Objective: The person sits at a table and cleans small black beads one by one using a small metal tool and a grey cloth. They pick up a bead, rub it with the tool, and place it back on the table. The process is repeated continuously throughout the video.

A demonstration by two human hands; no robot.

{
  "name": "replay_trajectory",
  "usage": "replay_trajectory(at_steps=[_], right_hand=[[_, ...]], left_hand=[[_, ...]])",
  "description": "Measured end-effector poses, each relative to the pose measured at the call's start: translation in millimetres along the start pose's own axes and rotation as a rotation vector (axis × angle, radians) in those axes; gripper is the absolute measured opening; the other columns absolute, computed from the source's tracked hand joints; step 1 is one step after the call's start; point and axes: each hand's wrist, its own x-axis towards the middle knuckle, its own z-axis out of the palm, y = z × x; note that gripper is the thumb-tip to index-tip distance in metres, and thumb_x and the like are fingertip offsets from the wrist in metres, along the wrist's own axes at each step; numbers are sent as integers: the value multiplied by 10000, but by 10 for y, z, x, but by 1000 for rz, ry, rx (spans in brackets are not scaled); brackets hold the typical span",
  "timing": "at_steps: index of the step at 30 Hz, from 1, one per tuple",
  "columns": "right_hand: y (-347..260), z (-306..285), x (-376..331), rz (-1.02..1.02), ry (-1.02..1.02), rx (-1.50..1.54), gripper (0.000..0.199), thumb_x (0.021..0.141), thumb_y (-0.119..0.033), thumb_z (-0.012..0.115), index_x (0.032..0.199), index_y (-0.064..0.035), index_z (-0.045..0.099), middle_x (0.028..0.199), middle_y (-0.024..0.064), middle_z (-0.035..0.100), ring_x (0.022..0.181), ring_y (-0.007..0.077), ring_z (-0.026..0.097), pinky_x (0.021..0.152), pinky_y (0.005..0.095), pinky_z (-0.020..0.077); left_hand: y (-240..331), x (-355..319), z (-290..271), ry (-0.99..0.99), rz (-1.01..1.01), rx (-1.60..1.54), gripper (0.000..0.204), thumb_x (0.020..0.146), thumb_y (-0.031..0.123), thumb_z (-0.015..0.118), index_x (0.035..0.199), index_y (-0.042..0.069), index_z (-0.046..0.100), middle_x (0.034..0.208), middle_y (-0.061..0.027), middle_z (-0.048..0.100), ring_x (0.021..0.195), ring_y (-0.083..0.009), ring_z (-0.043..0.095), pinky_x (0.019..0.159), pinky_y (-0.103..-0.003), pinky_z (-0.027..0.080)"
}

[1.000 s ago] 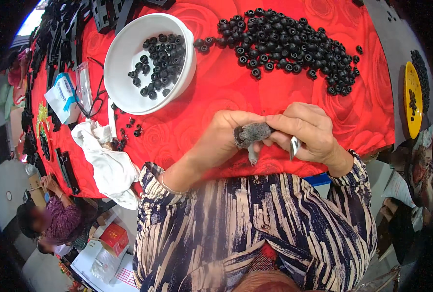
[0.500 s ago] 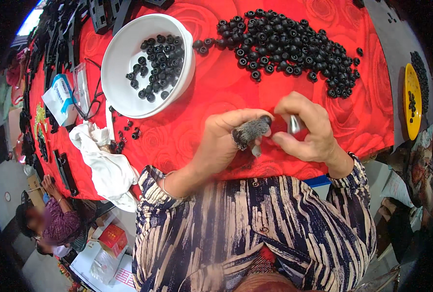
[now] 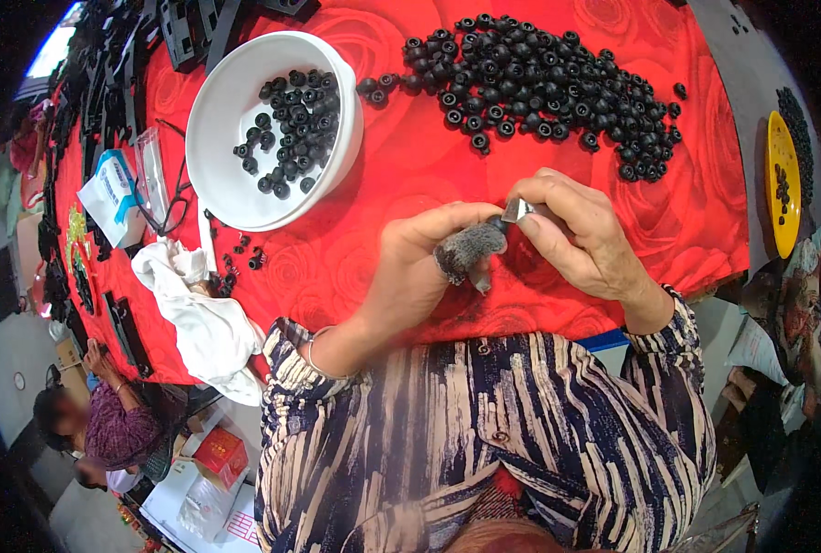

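Observation:
My left hand (image 3: pixel 429 272) has a grey cloth cot over one finger and pinches a small dark part against it; the part is mostly hidden. My right hand (image 3: pixel 581 235) grips a small metal blade tool (image 3: pixel 516 210), its tip touching the spot between my left fingertips. Both hands hover over the red rose-patterned tablecloth (image 3: pixel 401 147). Beyond them lies a heap of several small black round parts (image 3: pixel 539 83). To the left stands a white bowl (image 3: pixel 235 138) with several of the same black parts inside.
A crumpled white cloth (image 3: pixel 198 313) lies at the table's left edge, with a few loose black parts beside it. Black plastic pieces and a small bag sit further left. A yellow dish (image 3: pixel 781 194) with parts is at the right. Another person sits at lower left.
Both hands have lifted away from the table's near edge toward the heap. The right hand has brought the blade tool up to the left fingertips.

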Motion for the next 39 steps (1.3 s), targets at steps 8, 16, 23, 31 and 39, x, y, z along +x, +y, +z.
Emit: replay_trajectory(at_steps=[8,16,23,31,39], right_hand=[[19,3,5,11,-1,-25,156,830,-41,565,975,14,552,758,128,516,640,260,545,569,336,420],[12,0,6,6,-15,-20,155,827,-47,579,968,15,557,742,118,504,616,239,525,545,329,404],[84,-11,10,-48,-40,-5,143,828,-56,587,951,15,566,714,107,485,588,228,491,525,325,384],[117,-9,31,-91,-68,11,121,816,-38,584,926,12,576,696,110,492,594,245,514,524,344,388],[178,-71,36,-123,-146,36,138,808,-42,582,938,3,573,691,105,510,592,256,530,518,357,392]], left_hand=[[-17,13,-8,-13,52,57,266,870,38,560,1129,-11,601,868,-64,651,666,-108,604,605,-235,496],[1,6,-6,-13,43,90,262,873,48,554,1124,-9,604,849,-55,640,652,-107,599,597,-232,489],[8,10,-19,-26,-21,-8,238,883,93,565,1093,-2,623,836,-58,640,621,-113,592,580,-234,483],[-72,-1,-80,-55,-54,-91,228,889,112,570,1079,1,631,843,-66,646,600,-123,600,546,-247,494],[-155,36,-127,-133,-124,-212,243,886,14,519,1108,10,619,858,-96,638,648,-142,621,575,-264,529]])
